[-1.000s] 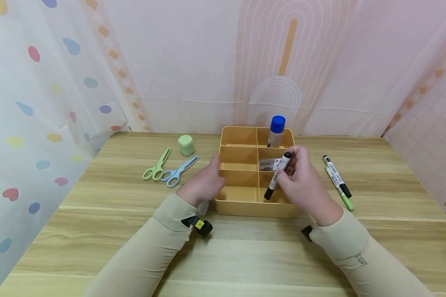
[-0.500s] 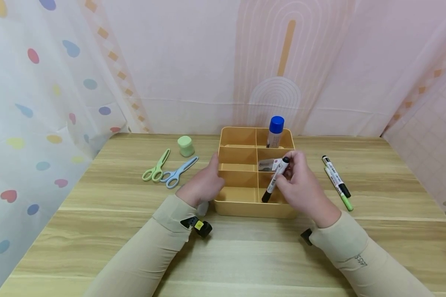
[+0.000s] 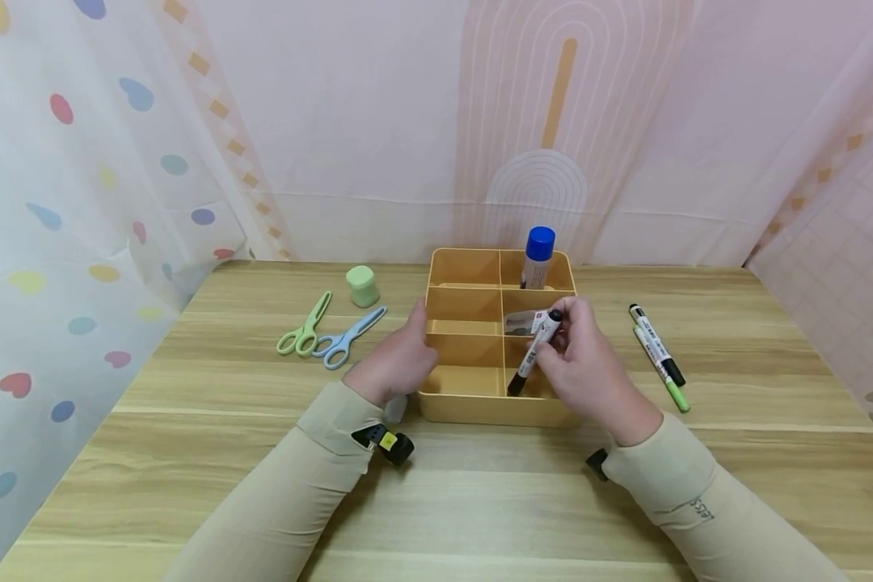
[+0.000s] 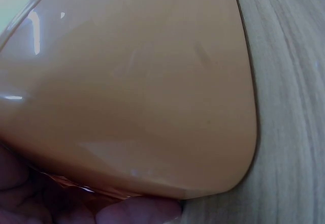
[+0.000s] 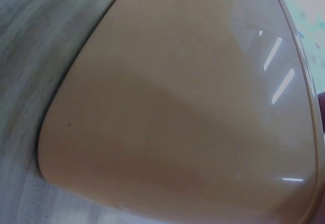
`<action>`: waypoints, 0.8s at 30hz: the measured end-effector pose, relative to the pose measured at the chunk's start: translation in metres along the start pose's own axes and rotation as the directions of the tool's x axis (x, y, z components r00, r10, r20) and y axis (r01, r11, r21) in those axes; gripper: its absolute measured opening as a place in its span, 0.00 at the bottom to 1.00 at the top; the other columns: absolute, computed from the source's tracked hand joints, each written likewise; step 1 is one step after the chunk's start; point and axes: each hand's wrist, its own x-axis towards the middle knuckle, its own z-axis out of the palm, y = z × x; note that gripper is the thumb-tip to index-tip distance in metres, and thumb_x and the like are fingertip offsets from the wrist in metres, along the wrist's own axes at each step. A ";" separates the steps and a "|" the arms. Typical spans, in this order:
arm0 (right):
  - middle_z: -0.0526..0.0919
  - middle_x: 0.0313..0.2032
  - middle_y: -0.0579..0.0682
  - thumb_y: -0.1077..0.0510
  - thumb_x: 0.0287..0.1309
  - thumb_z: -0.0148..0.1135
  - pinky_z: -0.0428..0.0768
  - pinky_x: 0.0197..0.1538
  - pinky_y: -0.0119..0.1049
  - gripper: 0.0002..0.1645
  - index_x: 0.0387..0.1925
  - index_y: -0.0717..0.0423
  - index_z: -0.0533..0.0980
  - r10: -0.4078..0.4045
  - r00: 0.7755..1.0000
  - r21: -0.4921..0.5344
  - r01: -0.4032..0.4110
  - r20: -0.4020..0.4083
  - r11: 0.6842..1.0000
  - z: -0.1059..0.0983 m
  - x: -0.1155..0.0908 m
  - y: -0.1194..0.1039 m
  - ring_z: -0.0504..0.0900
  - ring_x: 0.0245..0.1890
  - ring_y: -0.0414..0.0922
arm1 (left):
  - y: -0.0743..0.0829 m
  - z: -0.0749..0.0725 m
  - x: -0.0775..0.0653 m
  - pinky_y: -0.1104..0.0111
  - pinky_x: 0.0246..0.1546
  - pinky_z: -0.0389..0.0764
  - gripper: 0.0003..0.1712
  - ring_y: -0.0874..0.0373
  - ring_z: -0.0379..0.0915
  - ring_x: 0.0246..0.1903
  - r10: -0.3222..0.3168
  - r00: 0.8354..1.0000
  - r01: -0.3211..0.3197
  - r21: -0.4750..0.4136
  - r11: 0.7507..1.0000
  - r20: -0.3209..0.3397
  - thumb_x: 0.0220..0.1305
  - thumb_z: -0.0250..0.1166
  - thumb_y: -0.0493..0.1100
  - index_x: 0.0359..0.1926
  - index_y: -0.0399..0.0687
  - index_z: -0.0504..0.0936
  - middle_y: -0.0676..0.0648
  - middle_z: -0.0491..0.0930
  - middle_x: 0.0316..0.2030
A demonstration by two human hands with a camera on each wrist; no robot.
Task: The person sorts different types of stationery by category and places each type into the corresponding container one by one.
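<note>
My right hand (image 3: 585, 360) pinches a black-capped white marker (image 3: 534, 352). It leans over the front right compartment of a tan desk organizer (image 3: 500, 410), its lower black end inside the compartment outline. My left hand (image 3: 395, 356) holds the organizer's left side, thumb at the rim, with part of the fingers hidden. In the left wrist view, fingers (image 4: 137, 210) curl beside the organizer wall (image 4: 132, 92). The right wrist view is filled by the organizer's outer wall (image 5: 172, 107). A blue-capped tube (image 3: 537, 259) stands in the back right compartment, and a flat clear packet (image 3: 521, 322) lies in the middle right one.
Left of the organizer lie green scissors (image 3: 305, 330) and blue scissors (image 3: 349, 338), near a small green jar (image 3: 363, 287). To the right, another black-and-white marker (image 3: 658, 344) lies against a green-and-white pen (image 3: 662, 369). A patterned curtain (image 3: 364, 129) hangs behind the wooden table (image 3: 466, 501).
My right hand has lowered slightly with the marker, whose lower end sits a little further down and left. The left hand stays at the organizer's side.
</note>
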 end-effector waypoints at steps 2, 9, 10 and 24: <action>0.78 0.51 0.65 0.71 0.71 0.52 0.83 0.49 0.32 0.22 0.61 0.65 0.56 -0.003 1.000 -0.007 0.003 0.005 1.000 0.000 0.000 0.001 0.82 0.52 0.55 | 0.000 0.000 0.000 0.52 0.60 0.72 0.53 0.41 0.70 0.62 0.003 1.000 -0.003 0.001 1.000 -0.002 0.70 0.49 0.36 0.84 0.48 0.24 0.34 0.56 0.80; 0.78 0.50 0.63 0.70 0.73 0.50 0.83 0.49 0.34 0.20 0.61 0.65 0.56 -0.023 0.999 -0.023 0.023 0.024 0.999 0.001 0.001 0.003 0.81 0.52 0.55 | -0.001 0.000 0.002 0.56 0.49 0.76 0.53 0.41 0.72 0.59 -0.017 1.000 0.017 0.011 1.000 0.013 0.72 0.48 0.37 0.84 0.49 0.22 0.35 0.55 0.81; 0.77 0.50 0.63 0.70 0.73 0.49 0.83 0.49 0.34 0.20 0.61 0.65 0.56 -0.026 0.999 -0.023 0.026 0.026 0.999 0.001 0.001 0.003 0.81 0.52 0.55 | -0.001 0.000 0.002 0.56 0.48 0.76 0.53 0.41 0.72 0.59 -0.017 1.000 0.017 0.011 1.000 0.015 0.72 0.48 0.37 0.84 0.49 0.22 0.35 0.55 0.81; 0.77 0.45 0.58 0.68 0.72 0.53 0.78 0.39 0.34 0.18 0.58 0.63 0.60 0.001 1.000 -0.143 0.003 0.031 0.990 0.000 0.000 0.001 0.75 0.40 0.50 | 0.000 0.001 0.001 0.49 0.71 0.67 0.55 0.43 0.66 0.69 -0.001 1.000 0.002 -0.052 0.999 0.012 0.69 0.48 0.34 0.84 0.53 0.23 0.36 0.55 0.81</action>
